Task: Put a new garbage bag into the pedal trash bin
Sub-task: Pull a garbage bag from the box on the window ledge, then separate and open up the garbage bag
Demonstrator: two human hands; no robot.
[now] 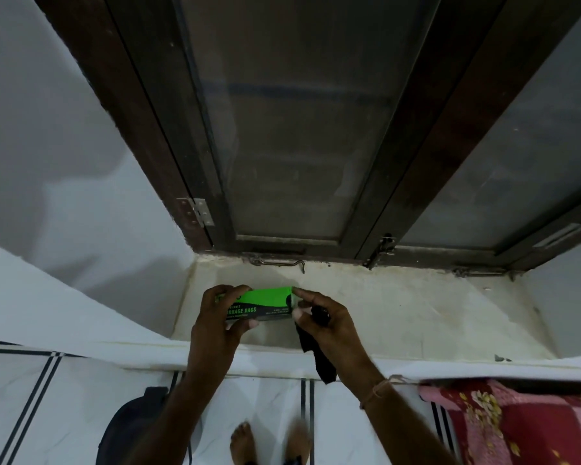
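box (269,298) axis left-right; left fingers (229,292) grip it, right fingers (311,297) clutch black bag (320,359)

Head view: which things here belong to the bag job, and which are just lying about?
Job: green garbage bag box, gripped by the left hand; black bag, held in the right hand.
Lying about: red floral cloth; window latch; dark rounded thing on the floor, unidentifiable.

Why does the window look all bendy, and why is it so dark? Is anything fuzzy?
Head view: the wide-angle lens bows the window frame and wall edges; the light is dim and grey, with soft shadows on the sill; the green box is sharp enough to read; the right foot at the bottom looks blurred.
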